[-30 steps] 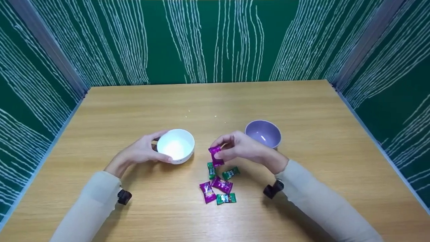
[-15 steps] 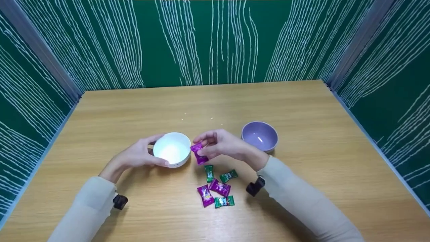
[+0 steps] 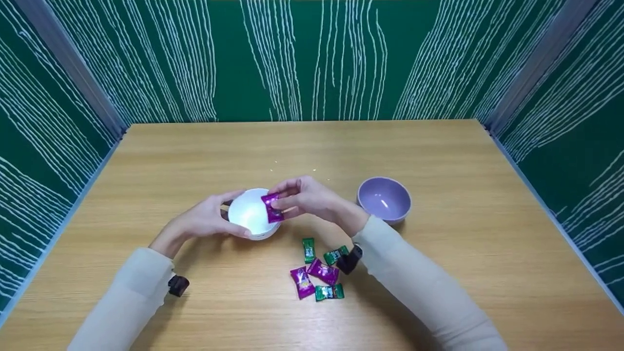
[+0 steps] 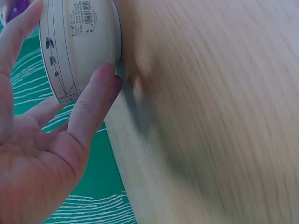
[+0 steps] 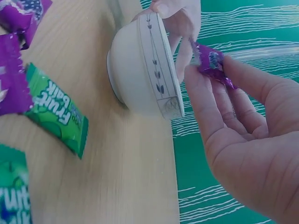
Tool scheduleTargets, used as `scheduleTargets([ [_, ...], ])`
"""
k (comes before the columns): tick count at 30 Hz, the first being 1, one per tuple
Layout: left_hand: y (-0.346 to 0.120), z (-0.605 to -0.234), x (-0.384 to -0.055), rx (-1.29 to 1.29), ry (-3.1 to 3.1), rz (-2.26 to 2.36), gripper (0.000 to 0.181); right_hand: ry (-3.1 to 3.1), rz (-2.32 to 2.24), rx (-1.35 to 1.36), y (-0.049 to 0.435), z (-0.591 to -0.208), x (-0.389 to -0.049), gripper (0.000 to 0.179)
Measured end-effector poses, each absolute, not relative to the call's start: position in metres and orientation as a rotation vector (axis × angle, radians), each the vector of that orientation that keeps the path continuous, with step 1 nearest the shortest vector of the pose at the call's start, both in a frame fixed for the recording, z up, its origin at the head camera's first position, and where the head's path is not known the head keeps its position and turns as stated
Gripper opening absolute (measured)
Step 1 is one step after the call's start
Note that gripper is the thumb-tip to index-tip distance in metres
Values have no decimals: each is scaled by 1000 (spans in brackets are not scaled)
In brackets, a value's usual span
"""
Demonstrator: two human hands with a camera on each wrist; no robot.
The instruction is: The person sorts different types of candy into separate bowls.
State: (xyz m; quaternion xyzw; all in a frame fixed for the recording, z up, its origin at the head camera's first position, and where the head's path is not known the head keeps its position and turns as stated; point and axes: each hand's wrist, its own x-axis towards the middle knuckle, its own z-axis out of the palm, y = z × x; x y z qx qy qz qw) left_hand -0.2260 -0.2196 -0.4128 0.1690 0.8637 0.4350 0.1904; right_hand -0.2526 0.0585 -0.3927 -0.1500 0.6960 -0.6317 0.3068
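Observation:
My left hand (image 3: 207,218) grips a white bowl (image 3: 263,236) from its left side, thumb near the rim. In the left wrist view, a barcode label and a thin leaf pattern show on the bowl's outer wall (image 4: 100,51). A purple-wrapped candy (image 3: 271,208) is pinched between the thumb and fingers of my right hand (image 3: 317,197). It is held over the right side of the bowl's mouth. The right wrist view shows this candy (image 5: 212,61) just above the bowl's rim, in the fingertips.
In front of the hands lie several candies: two purple ones (image 3: 302,282) and green ones (image 3: 330,292), one partly behind the right wrist camera. A purple bowl (image 3: 373,195) stands to the right. Small pale specks dot the wooden table (image 3: 195,151) farther back. Green patterned walls enclose it.
My right hand has carried the purple candy leftward, from above the other candies to over the white bowl. The left hand keeps holding the bowl in about the same place.

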Motion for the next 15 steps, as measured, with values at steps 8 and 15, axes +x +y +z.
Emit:
scheduleTargets([
  [8,-220,-413,-226,462,2447,1187,106,1839,-1689,-315,44,-398,-255,30],
  [15,-221,-412,-226,472,2432,1202,106,1777,-1747,-283,39,-402,-258,30],
])
